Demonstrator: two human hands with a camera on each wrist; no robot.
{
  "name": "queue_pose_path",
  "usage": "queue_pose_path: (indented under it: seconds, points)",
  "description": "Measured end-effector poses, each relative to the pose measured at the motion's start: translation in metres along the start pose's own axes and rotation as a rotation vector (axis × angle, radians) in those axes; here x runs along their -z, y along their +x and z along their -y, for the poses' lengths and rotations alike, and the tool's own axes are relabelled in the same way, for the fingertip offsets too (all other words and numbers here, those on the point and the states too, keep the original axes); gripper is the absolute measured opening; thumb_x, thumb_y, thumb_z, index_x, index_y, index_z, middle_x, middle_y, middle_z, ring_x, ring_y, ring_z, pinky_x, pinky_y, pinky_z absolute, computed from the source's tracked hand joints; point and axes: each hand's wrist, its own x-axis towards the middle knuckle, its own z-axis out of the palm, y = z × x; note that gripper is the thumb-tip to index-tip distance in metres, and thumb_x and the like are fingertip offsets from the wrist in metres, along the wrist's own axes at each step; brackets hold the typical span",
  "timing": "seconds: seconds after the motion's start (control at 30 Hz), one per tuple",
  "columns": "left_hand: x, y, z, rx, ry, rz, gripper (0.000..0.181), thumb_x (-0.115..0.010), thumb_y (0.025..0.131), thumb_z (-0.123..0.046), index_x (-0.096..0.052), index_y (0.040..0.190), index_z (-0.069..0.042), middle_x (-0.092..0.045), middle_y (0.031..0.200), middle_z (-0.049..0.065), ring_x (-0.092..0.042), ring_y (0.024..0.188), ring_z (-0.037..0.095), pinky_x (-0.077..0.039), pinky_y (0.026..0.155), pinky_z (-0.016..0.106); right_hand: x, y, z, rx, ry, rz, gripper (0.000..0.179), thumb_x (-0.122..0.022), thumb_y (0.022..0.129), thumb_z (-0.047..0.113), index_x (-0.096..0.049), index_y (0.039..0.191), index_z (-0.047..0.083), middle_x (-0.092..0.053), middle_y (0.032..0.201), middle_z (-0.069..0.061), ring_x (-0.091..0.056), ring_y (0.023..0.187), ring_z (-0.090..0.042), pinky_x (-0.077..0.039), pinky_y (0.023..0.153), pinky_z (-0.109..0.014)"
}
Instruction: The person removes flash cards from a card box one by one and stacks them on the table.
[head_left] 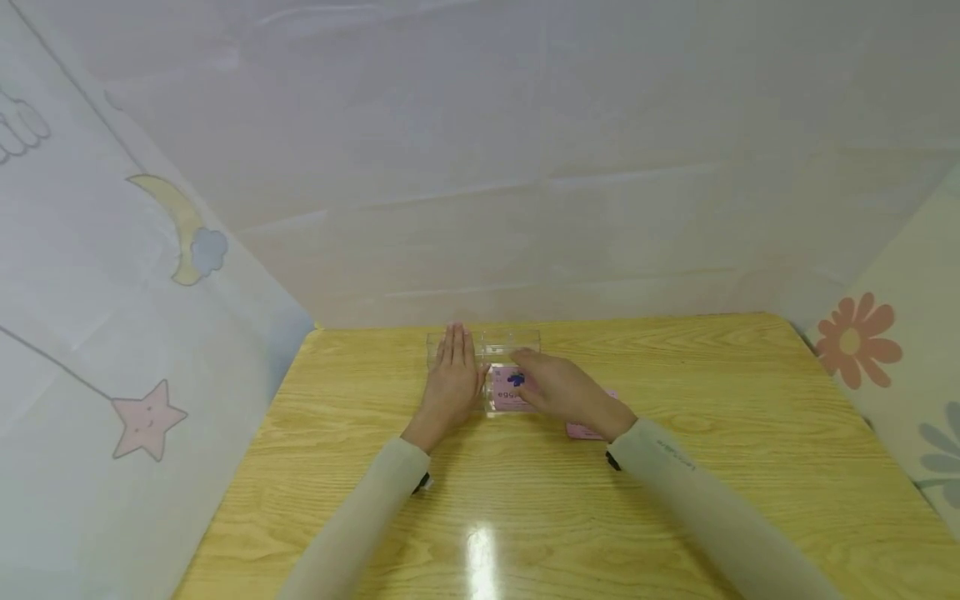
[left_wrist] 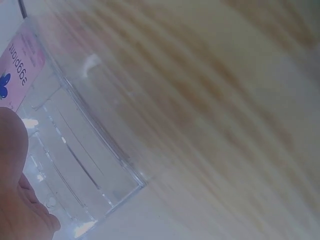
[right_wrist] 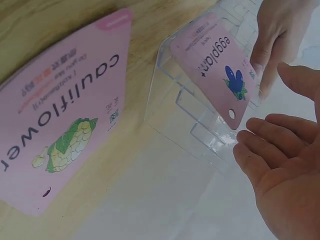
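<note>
A clear plastic holder (head_left: 512,339) with stepped ridges sits near the table's back edge. Leaning in it is a pink eggplant card (right_wrist: 212,62), which has a punched hole in one corner. My left hand (head_left: 452,383) rests along the holder's left part, its fingers straight and pointing away from me. Beside the eggplant card is my right hand (right_wrist: 290,165), thumb apart and fingers extended, the fingertips close to the card's holed corner; whether they touch it I cannot tell. A pink cauliflower card (right_wrist: 65,115) lies on the table, partly hidden under my right wrist in the head view.
The wooden table (head_left: 420,533) carries the holder and cards. A pale wall covering (head_left: 480,208) rises right behind its back edge. Printed side panels stand along both sides, with a star (head_left: 148,419) on the left and a flower (head_left: 855,340) on the right.
</note>
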Motion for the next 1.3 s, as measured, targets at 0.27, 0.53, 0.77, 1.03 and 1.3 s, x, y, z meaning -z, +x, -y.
queue_pose_path:
  seconds: [0.27, 0.53, 0.77, 1.03, 1.3]
  points:
    - [0.002, 0.003, 0.000, 0.000, -0.023, 0.017, 0.074, -0.029, 0.115, -0.044, -0.020, 0.162, 0.013, -0.020, 0.170, 0.034, -0.022, 0.162, 0.044, -0.025, 0.133, 0.050, -0.007, 0.002, -0.003, 0.028, -0.136, -0.004, 0.059, -0.071, 0.100, 0.018, -0.052, 0.150, -0.005, -0.058, 0.151, -0.026, -0.058, 0.141, -0.040, -0.056, 0.110, -0.050]
    - [0.003, 0.003, 0.000, 0.007, -0.036, 0.044, 0.074, -0.032, 0.115, -0.042, -0.018, 0.162, 0.013, -0.020, 0.171, 0.033, -0.018, 0.163, 0.043, -0.022, 0.133, 0.049, -0.013, 0.002, 0.000, 0.091, -0.242, -0.029, 0.055, -0.071, 0.100, 0.018, -0.055, 0.148, -0.005, -0.059, 0.150, -0.024, -0.058, 0.140, -0.041, -0.055, 0.111, -0.052]
    - [0.000, 0.001, 0.001, 0.006, -0.010, 0.052, 0.075, -0.031, 0.115, -0.043, -0.016, 0.163, 0.012, -0.021, 0.171, 0.032, -0.014, 0.164, 0.041, -0.020, 0.134, 0.048, -0.019, 0.002, 0.002, 0.092, -0.265, -0.017, 0.052, -0.068, 0.102, 0.020, -0.057, 0.147, -0.004, -0.060, 0.150, -0.023, -0.059, 0.140, -0.040, -0.055, 0.112, -0.052]
    - [0.001, 0.001, 0.002, -0.003, 0.014, 0.051, 0.073, -0.031, 0.115, -0.043, -0.019, 0.162, 0.012, -0.021, 0.171, 0.032, -0.017, 0.163, 0.042, -0.022, 0.134, 0.049, -0.025, 0.005, 0.003, 0.113, -0.340, 0.016, 0.050, -0.065, 0.104, 0.019, -0.057, 0.147, -0.005, -0.058, 0.153, -0.023, -0.056, 0.144, -0.038, -0.048, 0.120, -0.050]
    - [0.002, 0.000, 0.003, -0.019, 0.008, 0.022, 0.073, -0.033, 0.115, -0.042, -0.021, 0.161, 0.013, -0.018, 0.170, 0.033, -0.021, 0.162, 0.044, -0.024, 0.133, 0.049, -0.030, 0.006, 0.004, 0.143, -0.395, -0.008, 0.050, -0.064, 0.105, 0.020, -0.057, 0.147, -0.006, -0.058, 0.152, -0.023, -0.057, 0.143, -0.037, -0.049, 0.119, -0.049]
